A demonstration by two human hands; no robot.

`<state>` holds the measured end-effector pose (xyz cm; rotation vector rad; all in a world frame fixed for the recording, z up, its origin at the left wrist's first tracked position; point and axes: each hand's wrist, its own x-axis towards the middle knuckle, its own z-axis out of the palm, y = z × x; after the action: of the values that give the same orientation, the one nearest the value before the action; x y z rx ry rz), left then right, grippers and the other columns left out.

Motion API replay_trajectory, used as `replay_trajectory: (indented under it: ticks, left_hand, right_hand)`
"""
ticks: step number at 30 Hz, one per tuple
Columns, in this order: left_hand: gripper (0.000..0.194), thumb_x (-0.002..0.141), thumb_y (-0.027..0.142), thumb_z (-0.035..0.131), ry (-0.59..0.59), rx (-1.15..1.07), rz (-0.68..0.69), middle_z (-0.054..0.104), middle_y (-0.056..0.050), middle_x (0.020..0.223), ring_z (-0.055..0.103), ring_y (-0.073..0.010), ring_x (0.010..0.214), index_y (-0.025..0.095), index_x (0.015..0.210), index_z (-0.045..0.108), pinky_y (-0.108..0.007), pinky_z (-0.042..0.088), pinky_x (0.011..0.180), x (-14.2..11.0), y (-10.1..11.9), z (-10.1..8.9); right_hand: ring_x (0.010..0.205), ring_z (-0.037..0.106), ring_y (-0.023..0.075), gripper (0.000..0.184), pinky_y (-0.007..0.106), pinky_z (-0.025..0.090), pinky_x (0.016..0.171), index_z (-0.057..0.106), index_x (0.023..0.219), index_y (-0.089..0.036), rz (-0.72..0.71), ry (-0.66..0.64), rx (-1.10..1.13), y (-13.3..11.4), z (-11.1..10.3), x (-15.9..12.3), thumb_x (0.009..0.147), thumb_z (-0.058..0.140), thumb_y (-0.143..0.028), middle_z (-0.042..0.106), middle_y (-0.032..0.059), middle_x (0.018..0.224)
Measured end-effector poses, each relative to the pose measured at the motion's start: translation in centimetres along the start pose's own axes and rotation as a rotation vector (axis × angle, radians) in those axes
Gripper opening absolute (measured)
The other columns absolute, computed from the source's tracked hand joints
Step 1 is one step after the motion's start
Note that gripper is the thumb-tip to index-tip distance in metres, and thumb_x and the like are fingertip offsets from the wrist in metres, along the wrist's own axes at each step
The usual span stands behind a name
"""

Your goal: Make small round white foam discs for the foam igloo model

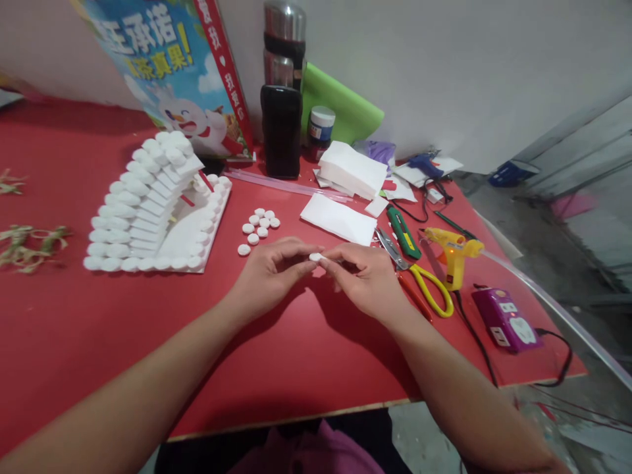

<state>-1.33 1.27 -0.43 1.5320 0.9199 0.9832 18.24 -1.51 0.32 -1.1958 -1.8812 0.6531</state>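
Note:
Between the fingertips of both hands is a small round white disc, above the middle of the red table. My left hand pinches it from the left with thumb and forefinger. From the other side, my right hand pinches it the same way. Several similar white discs lie just beyond my left hand. Farther left stands a white stair-shaped model, edged with rounded white pieces. A folded white sheet lies beyond my right hand.
Right of my hands lie yellow-and-red-handled scissors, a green cutter, a yellow glue gun and a purple power socket with cords. A black phone, a steel flask and a printed bag stand behind.

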Motion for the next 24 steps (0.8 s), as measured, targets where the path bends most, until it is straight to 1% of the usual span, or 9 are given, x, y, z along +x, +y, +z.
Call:
replay_trajectory:
  ticks: [4, 7, 10, 12, 15, 18, 21, 23, 24]
  left_hand:
    - [0.013, 0.090, 0.028, 0.074, 0.000, 0.066, 0.030, 0.074, -0.003, 0.084, 0.067, -0.0157, 0.076, 0.020, 0.094, 0.084, -0.027, 0.051, 0.069, 0.07, -0.01, -0.09]
    - [0.012, 0.087, 0.031, 0.078, 0.054, 0.015, -0.032, 0.073, -0.003, 0.082, 0.066, -0.0153, 0.071, 0.020, 0.090, 0.082, -0.026, 0.052, 0.065, 0.02, 0.13, 0.22]
    - [0.012, 0.083, 0.031, 0.082, 0.087, -0.030, -0.073, 0.076, -0.003, 0.082, 0.067, -0.0163, 0.072, 0.020, 0.086, 0.080, -0.027, 0.054, 0.067, -0.03, 0.35, 0.50]
    - [0.012, 0.081, 0.031, 0.084, 0.103, -0.045, -0.080, 0.077, -0.003, 0.082, 0.067, -0.0167, 0.073, 0.020, 0.083, 0.080, -0.028, 0.055, 0.069, -0.03, 0.52, 0.57]
    - [0.013, 0.078, 0.030, 0.086, 0.101, -0.087, -0.111, 0.076, -0.002, 0.077, 0.068, -0.0164, 0.071, 0.019, 0.080, 0.079, -0.027, 0.055, 0.068, -0.04, 0.77, 0.59]
    - [0.015, 0.076, 0.030, 0.086, 0.073, -0.163, -0.169, 0.074, -0.002, 0.072, 0.066, -0.0148, 0.063, 0.018, 0.080, 0.078, -0.027, 0.055, 0.062, -0.08, 0.90, 0.66]
    - [0.019, 0.075, 0.032, 0.086, 0.039, -0.242, -0.234, 0.072, -0.002, 0.069, 0.062, -0.0137, 0.057, 0.017, 0.080, 0.077, -0.026, 0.053, 0.055, -0.12, 0.73, 0.71]
    - [0.021, 0.075, 0.034, 0.086, 0.020, -0.258, -0.254, 0.072, -0.002, 0.069, 0.061, -0.0138, 0.056, 0.017, 0.082, 0.077, -0.026, 0.052, 0.054, -0.09, 0.48, 0.62]
    - [0.020, 0.077, 0.034, 0.086, 0.020, -0.246, -0.246, 0.072, -0.002, 0.070, 0.062, -0.0139, 0.058, 0.017, 0.083, 0.077, -0.026, 0.052, 0.055, -0.05, 0.33, 0.53]
  right_hand:
    - [0.055, 0.060, 0.0117, 0.018, 0.026, 0.045, 0.060, 0.074, 0.086, -0.019, 0.101, -0.015, -0.012, 0.19, -0.07, 0.11, 0.099, 0.068, -0.030, 0.069, -0.0017, 0.064]
    - [0.050, 0.060, 0.0116, 0.016, 0.026, 0.045, 0.055, 0.072, 0.090, -0.020, 0.216, -0.015, 0.045, 0.37, -0.02, 0.14, 0.097, 0.068, -0.034, 0.068, -0.0026, 0.063]
    - [0.045, 0.060, 0.0111, 0.017, 0.025, 0.045, 0.049, 0.067, 0.092, -0.021, 0.291, -0.035, 0.129, 0.35, 0.12, 0.11, 0.097, 0.066, -0.037, 0.068, -0.0030, 0.066]
    - [0.046, 0.060, 0.0110, 0.015, 0.024, 0.045, 0.048, 0.066, 0.091, -0.021, 0.262, -0.023, 0.124, 0.21, 0.22, 0.07, 0.097, 0.066, -0.034, 0.068, -0.0026, 0.067]
    - [0.055, 0.061, 0.0120, 0.010, 0.024, 0.044, 0.053, 0.068, 0.088, -0.020, 0.122, 0.028, 0.011, -0.03, 0.30, 0.00, 0.095, 0.065, -0.026, 0.068, -0.0011, 0.067]
    - [0.060, 0.060, 0.0123, 0.011, 0.025, 0.042, 0.056, 0.071, 0.087, -0.019, 0.000, 0.042, -0.090, -0.04, 0.16, -0.11, 0.095, 0.063, -0.020, 0.068, -0.0004, 0.068]
    - [0.062, 0.060, 0.0124, 0.013, 0.026, 0.044, 0.061, 0.072, 0.087, -0.018, -0.112, 0.021, -0.140, 0.15, -0.15, -0.16, 0.095, 0.061, -0.018, 0.068, 0.0005, 0.068]
    - [0.063, 0.062, 0.0132, 0.013, 0.027, 0.046, 0.063, 0.072, 0.088, -0.019, -0.088, -0.003, -0.112, 0.25, -0.38, -0.07, 0.096, 0.062, -0.020, 0.069, 0.0012, 0.069]
    - [0.063, 0.063, 0.0137, 0.013, 0.027, 0.048, 0.062, 0.073, 0.088, -0.019, -0.012, -0.030, -0.047, 0.28, -0.48, 0.03, 0.096, 0.063, -0.023, 0.069, 0.0013, 0.068]
